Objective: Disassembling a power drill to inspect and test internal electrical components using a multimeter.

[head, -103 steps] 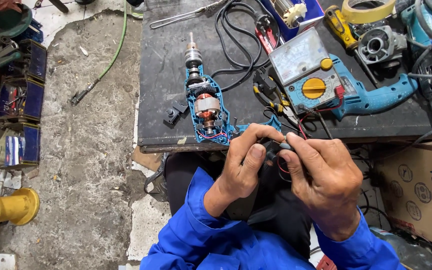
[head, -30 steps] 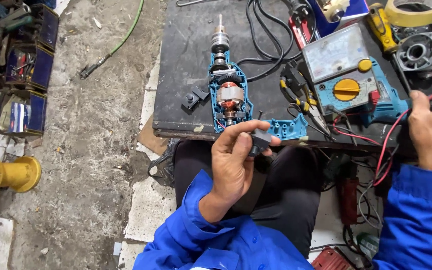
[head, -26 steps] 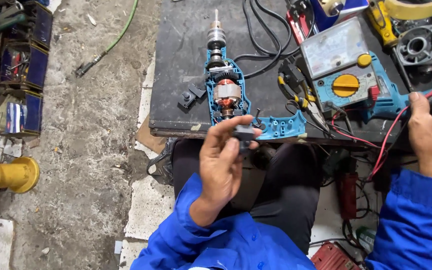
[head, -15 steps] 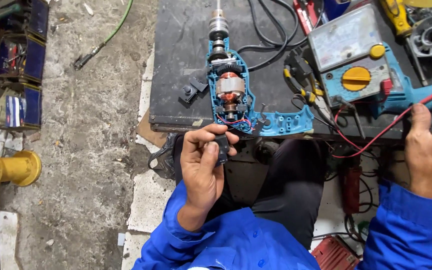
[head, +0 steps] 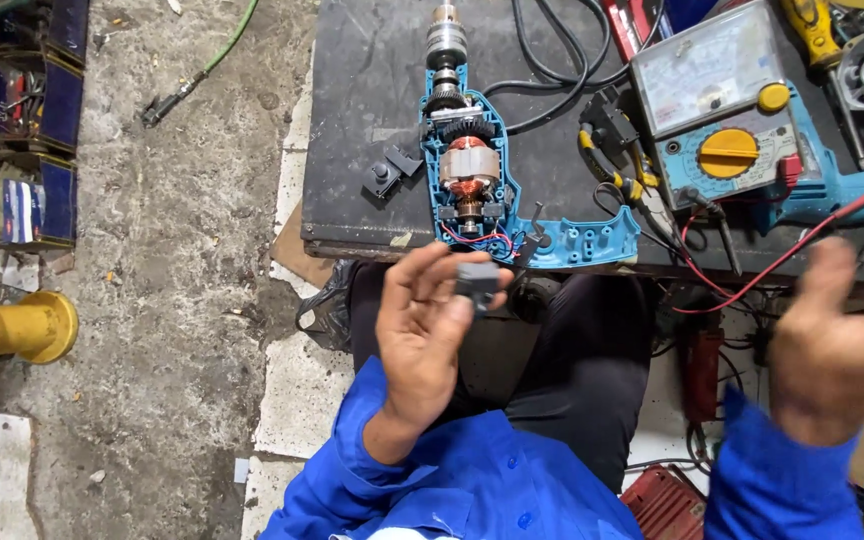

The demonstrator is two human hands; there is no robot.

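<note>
Opened drill [head: 472, 180] is lying on the bench [head: 362, 120], chuck pointing away, handle toward the person. Two small parts [head: 390, 172] are sitting just left of it. Meter [head: 717, 110] is lying to its right, cable [head: 552, 60] between them. Left hand [head: 427, 330] is holding a switch [head: 476, 283] just before the bench edge; right hand [head: 837, 340] is hovering further right. Spool [head: 12, 330] is lying on the floor, far left.

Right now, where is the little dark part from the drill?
In the head view, the small dark part sits in the left hand, just below the opened blue drill on the black bench.
</note>
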